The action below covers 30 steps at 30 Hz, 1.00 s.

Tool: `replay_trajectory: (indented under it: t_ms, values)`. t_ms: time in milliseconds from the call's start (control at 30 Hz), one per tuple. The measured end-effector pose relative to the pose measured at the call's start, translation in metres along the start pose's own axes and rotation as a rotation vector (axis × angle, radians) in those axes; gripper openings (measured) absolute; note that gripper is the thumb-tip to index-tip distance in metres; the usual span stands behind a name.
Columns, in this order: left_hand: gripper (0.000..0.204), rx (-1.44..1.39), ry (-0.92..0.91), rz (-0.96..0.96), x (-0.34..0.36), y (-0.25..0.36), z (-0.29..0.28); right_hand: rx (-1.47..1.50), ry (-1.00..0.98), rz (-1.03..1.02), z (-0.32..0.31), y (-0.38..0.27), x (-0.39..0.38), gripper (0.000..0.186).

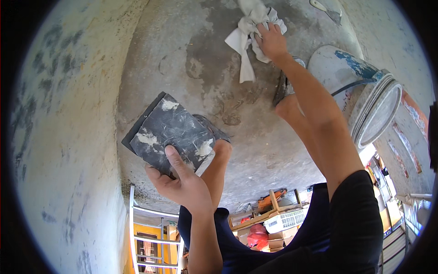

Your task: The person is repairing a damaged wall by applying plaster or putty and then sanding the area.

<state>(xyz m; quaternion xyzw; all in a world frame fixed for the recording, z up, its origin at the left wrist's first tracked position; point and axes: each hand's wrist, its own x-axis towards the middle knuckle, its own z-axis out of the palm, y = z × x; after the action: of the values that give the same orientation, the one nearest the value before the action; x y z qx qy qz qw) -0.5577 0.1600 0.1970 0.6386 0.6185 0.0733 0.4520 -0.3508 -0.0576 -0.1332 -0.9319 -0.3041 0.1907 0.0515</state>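
Gripping a dark, plaster-smeared board (171,137), the left hand (182,180) is kept low, while a white rag (251,32) on the concrete floor (205,68) is pinched by the right hand (272,41); probably best bunched up tight before it's lifted.

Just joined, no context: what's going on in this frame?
A person crouches on a stained concrete floor. The left hand holds a dark, plaster-smeared square board by its lower edge, thumb on top. The right hand reaches forward and presses on a crumpled white rag lying on the floor. A paint-streaked white bucket lies tipped beside the right arm, and a trowel rests farther off.
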Motion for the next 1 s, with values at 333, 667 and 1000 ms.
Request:
replay_trajectory:
  t_ms: [333,667,1000]
  values:
    - [0.035,0.016,0.03,0.039,-0.002,-0.003,0.016,0.061,-0.714,-0.359,0.152,-0.112,-0.367,0.02]
    - [0.032,0.016,0.068,0.026,0.004,-0.011,-0.015,-0.057,-0.005,0.181,0.034,0.013,-0.059,0.042]
    - [0.032,0.05,0.045,0.087,-0.005,0.0,-0.001,0.197,0.066,-0.137,0.063,-0.18,-0.014,0.028]
